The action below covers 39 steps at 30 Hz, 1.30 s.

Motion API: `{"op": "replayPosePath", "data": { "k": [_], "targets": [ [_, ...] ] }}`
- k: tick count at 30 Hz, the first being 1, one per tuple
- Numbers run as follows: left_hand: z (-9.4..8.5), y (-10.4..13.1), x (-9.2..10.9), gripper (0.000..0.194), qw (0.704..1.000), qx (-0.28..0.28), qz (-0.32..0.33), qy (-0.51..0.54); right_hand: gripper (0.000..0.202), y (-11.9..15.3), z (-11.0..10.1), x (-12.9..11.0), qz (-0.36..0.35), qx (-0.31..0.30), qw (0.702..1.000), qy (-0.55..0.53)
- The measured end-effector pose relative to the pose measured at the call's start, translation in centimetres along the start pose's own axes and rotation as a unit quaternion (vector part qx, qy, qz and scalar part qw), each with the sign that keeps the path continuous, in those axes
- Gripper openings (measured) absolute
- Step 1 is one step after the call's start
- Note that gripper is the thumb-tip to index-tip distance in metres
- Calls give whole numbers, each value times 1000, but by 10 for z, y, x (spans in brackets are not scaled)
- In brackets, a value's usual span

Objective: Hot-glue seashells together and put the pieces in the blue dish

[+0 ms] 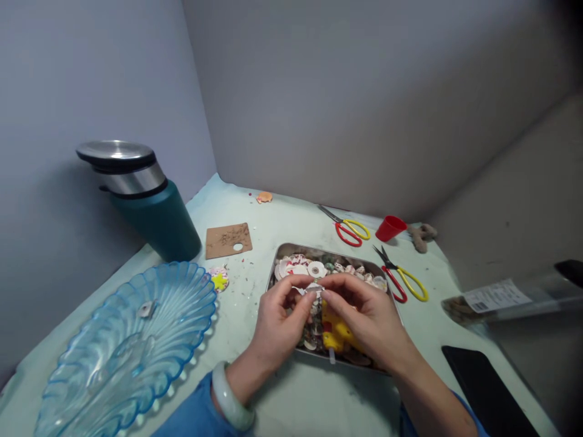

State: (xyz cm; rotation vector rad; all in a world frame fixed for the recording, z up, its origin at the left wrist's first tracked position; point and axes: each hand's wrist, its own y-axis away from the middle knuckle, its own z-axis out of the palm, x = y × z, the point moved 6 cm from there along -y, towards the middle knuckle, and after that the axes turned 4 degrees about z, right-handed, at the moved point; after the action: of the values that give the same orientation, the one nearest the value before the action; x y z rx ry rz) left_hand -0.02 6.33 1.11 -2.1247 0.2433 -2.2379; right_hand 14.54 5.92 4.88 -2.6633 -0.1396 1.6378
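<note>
My left hand [280, 321] and my right hand [364, 315] meet over a metal tray [285, 250] full of small shells and round painted pieces. Both pinch a small white piece [311, 289] between their fingertips. A yellow tool [336, 332] shows under my right palm; whether that hand grips it I cannot tell. A pale bangle sits on my left wrist.
A blue glass dish [122, 346] with one small piece in it lies at the left. Behind it stands a teal flask [150, 203]. A cardboard square [228, 240], two red-and-yellow scissors [350, 229] [403, 279], a red cup [390, 228] and a black phone [487, 388] lie around.
</note>
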Motion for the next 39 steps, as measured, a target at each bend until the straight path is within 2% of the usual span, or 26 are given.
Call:
{"op": "replayPosePath", "data": {
  "k": [8,13,22,39],
  "targets": [
    [1,-1,-2,17,999,-14,-13,26,15,1,0,-2,4,-3,1000,17],
    [2,-1,-1,17,999,-16,-20,28,14,1,-1,-6,-18,0,999,36],
    [3,-1,1,17,998,-32,22,44,10,2,-4,-14,-61,8,996,57],
    [3,0,2,17,996,-34,25,78,10,6,-3,-21,-104,4,993,56]
  ]
}}
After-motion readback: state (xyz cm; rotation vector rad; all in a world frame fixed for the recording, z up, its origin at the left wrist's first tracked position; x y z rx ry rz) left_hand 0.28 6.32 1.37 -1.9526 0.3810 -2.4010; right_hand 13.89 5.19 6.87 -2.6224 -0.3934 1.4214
